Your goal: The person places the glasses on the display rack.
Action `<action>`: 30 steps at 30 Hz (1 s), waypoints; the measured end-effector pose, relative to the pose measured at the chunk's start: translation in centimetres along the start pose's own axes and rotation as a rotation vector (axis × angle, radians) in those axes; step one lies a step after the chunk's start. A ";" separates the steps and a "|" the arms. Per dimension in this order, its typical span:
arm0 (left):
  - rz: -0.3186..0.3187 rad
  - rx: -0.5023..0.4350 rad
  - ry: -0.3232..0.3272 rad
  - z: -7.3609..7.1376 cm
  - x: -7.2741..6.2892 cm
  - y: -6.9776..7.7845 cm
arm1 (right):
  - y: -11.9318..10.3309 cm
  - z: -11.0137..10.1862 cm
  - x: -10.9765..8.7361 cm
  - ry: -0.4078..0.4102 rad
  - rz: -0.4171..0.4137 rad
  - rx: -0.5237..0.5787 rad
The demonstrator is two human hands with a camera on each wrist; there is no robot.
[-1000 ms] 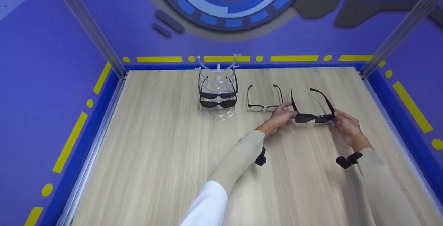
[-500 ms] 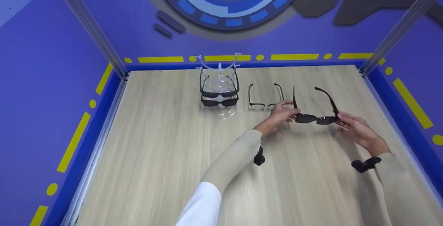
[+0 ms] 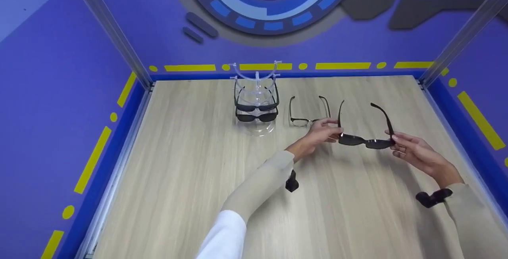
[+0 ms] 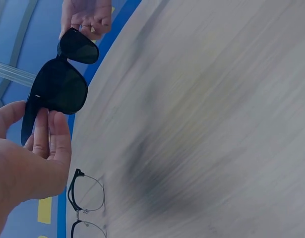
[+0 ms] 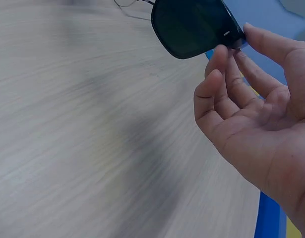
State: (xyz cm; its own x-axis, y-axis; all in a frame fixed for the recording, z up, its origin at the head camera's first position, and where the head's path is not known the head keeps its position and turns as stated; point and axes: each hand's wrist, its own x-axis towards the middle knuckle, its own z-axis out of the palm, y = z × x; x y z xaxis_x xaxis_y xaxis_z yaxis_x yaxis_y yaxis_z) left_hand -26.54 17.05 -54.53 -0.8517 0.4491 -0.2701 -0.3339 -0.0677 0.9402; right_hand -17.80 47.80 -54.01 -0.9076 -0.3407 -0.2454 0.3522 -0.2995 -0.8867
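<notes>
Black sunglasses (image 3: 352, 140) with unfolded temples are held above the table between both hands, lenses toward me. My left hand (image 3: 320, 134) pinches the frame's left corner by the hinge. At the opposite corner, my right hand (image 3: 420, 154) pinches the frame between thumb and fingertips. The left wrist view shows both dark lenses of the sunglasses (image 4: 63, 87), with the left hand (image 4: 35, 161) gripping the near temple. In the right wrist view one lens (image 5: 189, 27) is visible above the right hand (image 5: 256, 109). Clear-lens eyeglasses (image 3: 300, 122) lie just behind my left hand, partly covered by it.
A clear display stand (image 3: 258, 88) stands left of the eyeglasses. It carries two pairs of dark sunglasses (image 3: 257, 117) on its lower tiers. Blue walls with yellow markings surround the wooden table (image 3: 190, 164) at the back and sides.
The sunglasses have shifted slightly right and toward me, tilting lower on the right side. My right hand has moved right and nearer with them; the left hand keeps its pinch. The head view has shifted slightly.
</notes>
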 end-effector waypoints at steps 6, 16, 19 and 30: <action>-0.009 -0.033 -0.033 -1.0 -1.0 0.0 | -0.1 0.5 -0.2 -0.047 0.001 -0.072; -0.021 -0.032 -0.034 -3.2 -2.3 0.1 | 0.1 2.4 0.9 -0.114 -0.024 -0.085; -0.027 -0.025 -0.028 -3.8 -2.5 0.3 | 0.1 2.9 1.3 -0.111 -0.030 -0.079; -0.032 0.013 -0.019 -7.0 -3.9 1.0 | 0.2 5.8 2.9 -0.028 0.002 -0.198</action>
State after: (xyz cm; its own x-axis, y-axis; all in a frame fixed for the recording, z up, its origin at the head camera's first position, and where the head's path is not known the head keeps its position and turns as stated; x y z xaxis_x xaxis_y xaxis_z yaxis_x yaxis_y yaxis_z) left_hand -26.35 8.98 -53.95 -0.8325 0.4680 -0.2966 -0.3560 -0.0417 0.9335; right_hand -19.04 41.60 -52.68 -0.8990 -0.3670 -0.2390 0.2999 -0.1181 -0.9466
